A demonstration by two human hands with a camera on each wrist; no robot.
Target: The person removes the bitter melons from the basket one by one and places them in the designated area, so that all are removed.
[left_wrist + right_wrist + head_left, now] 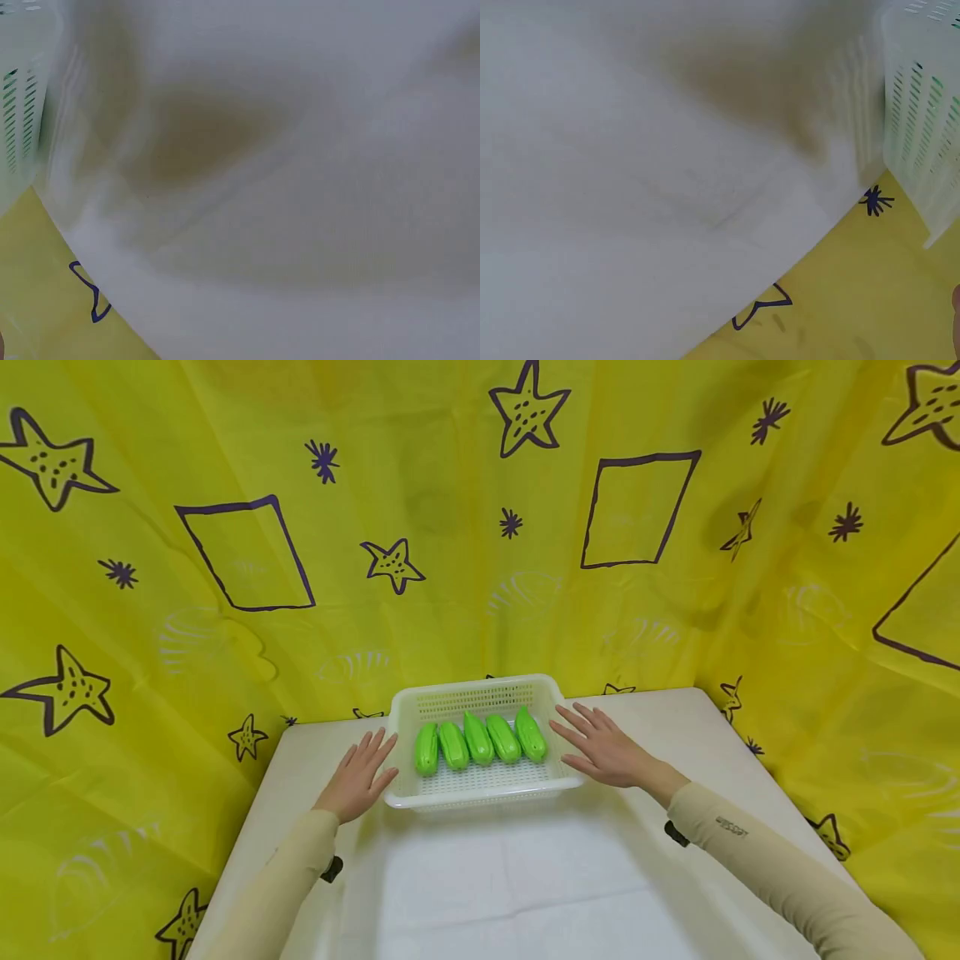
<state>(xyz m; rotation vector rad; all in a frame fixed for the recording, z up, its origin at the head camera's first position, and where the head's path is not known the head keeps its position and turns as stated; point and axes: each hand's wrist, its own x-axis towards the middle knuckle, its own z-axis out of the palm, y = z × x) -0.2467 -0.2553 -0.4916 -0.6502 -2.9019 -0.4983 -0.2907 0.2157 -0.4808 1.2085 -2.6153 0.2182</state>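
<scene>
A white plastic basket (pixel 480 795) with slotted walls stands at the far side of the table. In it lies a row of several glossy, bright green, elongated vegetables (pixel 478 739), narrow at one end. My left hand (pixel 358 778) is at the basket's left end, fingers straight and spread, with the thumb close to the rim. At the other end, my right hand (pixel 606 747) also has its fingers extended, fingertips right at the rim. Neither hand grips anything. Part of the basket wall (pixel 21 112) shows in the left wrist view, and its other end appears in the right wrist view.
A white table (pixel 510 885) carries the basket close to its back edge. Yellow curtains (pixel 450 635) with drawn starfish and frames hang behind and along both sides. Beige sleeves (pixel 757 847) cover both arms, with a dark wrist device (pixel 676 833) under the right cuff.
</scene>
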